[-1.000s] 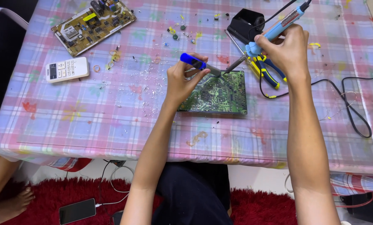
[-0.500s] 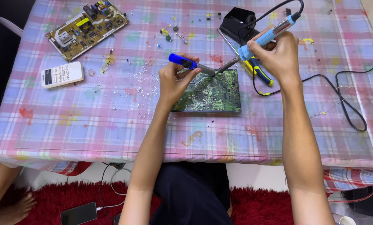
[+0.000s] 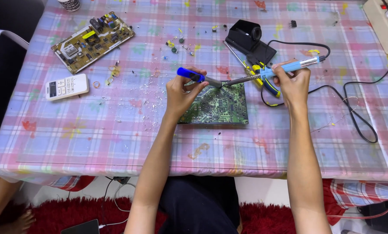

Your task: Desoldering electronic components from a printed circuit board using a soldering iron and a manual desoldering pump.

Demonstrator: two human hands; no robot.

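Over green circuit board | my left hand clenched on blue-handled tool | right hand gripping soldering iron | tips meeting at board edge, joint work seemingly midway

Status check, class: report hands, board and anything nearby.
Left hand grips blue-handled tool. Right hand grips soldering iron. Tips meet over green circuit board. Pliers beside.

A white remote control lies on the left of the bench, its small pale rectangular screen at its left end. A yellow rectangular label sits on the tan circuit board at far left. On the floor, a dark phone screen shows.
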